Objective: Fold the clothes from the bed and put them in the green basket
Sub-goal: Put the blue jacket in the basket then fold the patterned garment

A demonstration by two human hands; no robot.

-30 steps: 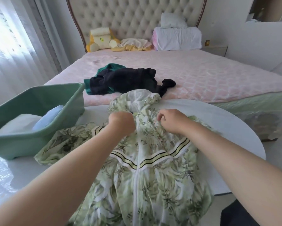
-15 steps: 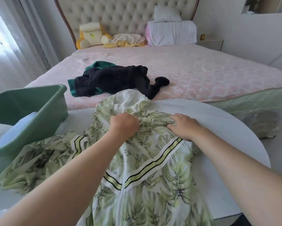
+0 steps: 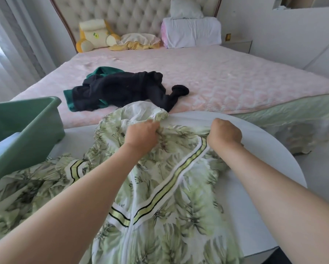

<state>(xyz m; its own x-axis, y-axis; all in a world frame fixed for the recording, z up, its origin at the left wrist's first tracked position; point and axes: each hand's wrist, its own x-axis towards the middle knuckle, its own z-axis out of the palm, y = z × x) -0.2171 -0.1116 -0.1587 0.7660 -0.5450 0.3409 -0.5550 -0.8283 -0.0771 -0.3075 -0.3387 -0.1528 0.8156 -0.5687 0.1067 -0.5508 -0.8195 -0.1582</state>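
Leaf-print jacket (image 3: pixel 179 206) lies front-up on the white round bench (image 3: pixel 264 168), zip running toward the camera. A white, yellow-green and black stripe crosses the chest. The hood is bunched at the far edge of the bench, just beside the bed (image 3: pixel 245 82). One sleeve trails off to the left, its upper part lying against the foot of the basket (image 3: pixel 36 134).

Left hand (image 3: pixel 142 134): fingers curled, clutching a fold of the jacket just below the hood. Right hand (image 3: pixel 224 135): closed like a fist on the jacket's shoulder at the right edge, knuckles up. Its fingertips are tucked out of sight, and the cloth is gathered under them. Both forearms reach across the jacket.

The green basket stands on the left part of the bench. A pale blue item (image 3: pixel 2 147) shows inside it, cut off by the frame edge.

On the bed's pink cover, near the foot, a black garment (image 3: pixel 121 90) lies crumpled on a dark green garment (image 3: pixel 104 70). One black sleeve or leg stretches toward the jacket's hood.

Far end of the bed: yellow plush toy (image 3: pixel 93 37), white pillow (image 3: pixel 192 33) and a tufted headboard (image 3: pixel 131 14). A curtain (image 3: pixel 11 54) hangs on the left.
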